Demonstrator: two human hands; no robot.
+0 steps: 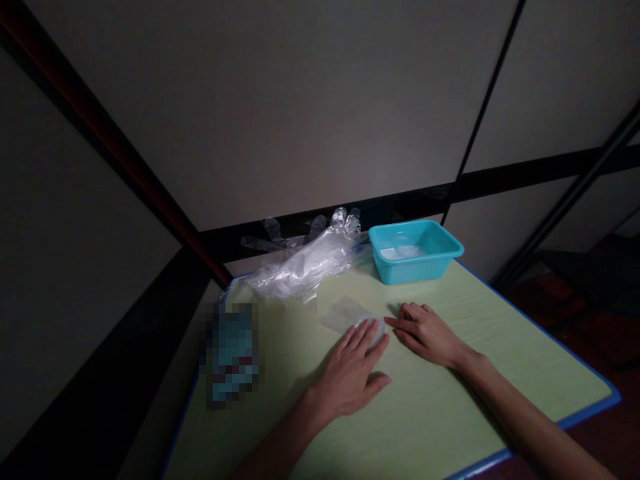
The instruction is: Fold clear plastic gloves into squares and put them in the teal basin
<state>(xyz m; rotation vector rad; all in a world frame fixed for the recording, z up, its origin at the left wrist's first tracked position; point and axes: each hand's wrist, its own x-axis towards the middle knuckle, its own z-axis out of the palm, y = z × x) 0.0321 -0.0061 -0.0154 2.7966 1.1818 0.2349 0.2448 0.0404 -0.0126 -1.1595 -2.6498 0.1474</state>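
Note:
A thin, folded clear plastic glove (343, 315) lies flat on the pale green table, partly covered by fingers. My left hand (347, 373) rests palm down on its near part, fingers stretched out and thumb apart. At the plastic's right end is my right hand (425, 333), its index finger extended to the edge and its other fingers bent. Nothing is gripped in either hand. Behind them, a loose pile of clear disposable gloves (305, 263) spreads along the table's back edge, some fingers sticking up against the wall panel.
A turquoise plastic basin (415, 270) stands at the back right with some whitish, clear material inside. At the left edge sits a blurred-out teal packet (234, 353). The table (520, 373) has a blue rim, and pale panels (325, 113) rise directly behind it.

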